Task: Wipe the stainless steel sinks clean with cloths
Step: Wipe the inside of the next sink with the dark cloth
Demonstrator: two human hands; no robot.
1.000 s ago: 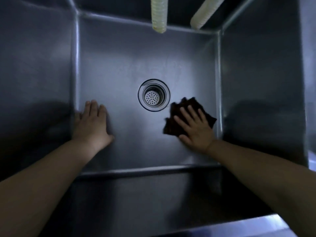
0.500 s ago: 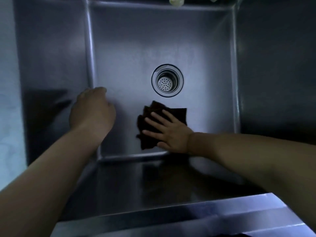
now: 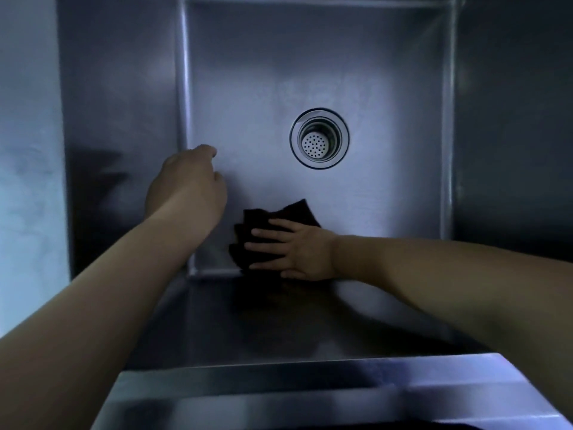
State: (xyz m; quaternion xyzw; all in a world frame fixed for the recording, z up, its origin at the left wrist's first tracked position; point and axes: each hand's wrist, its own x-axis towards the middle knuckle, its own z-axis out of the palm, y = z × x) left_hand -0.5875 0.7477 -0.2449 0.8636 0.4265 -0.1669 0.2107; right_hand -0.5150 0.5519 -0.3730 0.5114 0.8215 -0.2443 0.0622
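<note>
I look down into a deep stainless steel sink [image 3: 310, 72] with a round drain strainer [image 3: 319, 138] in its floor. A dark crumpled cloth [image 3: 257, 231] lies on the floor near the front left corner. My right hand [image 3: 294, 249] presses flat on the cloth, fingers spread and pointing left. My left hand [image 3: 189, 187] hovers over the left part of the floor with its fingers curled and nothing in it.
The sink's left wall [image 3: 117, 119] and right wall [image 3: 508, 119] rise steeply. The front wall [image 3: 279, 321] is in shadow below my arms. The flat steel front rim [image 3: 310, 392] runs along the bottom of the view.
My right hand has slid the cloth leftward and toward the front wall. My left hand lifted off the floor and curled its fingers. The view shifted, so the hoses above are out of sight.
</note>
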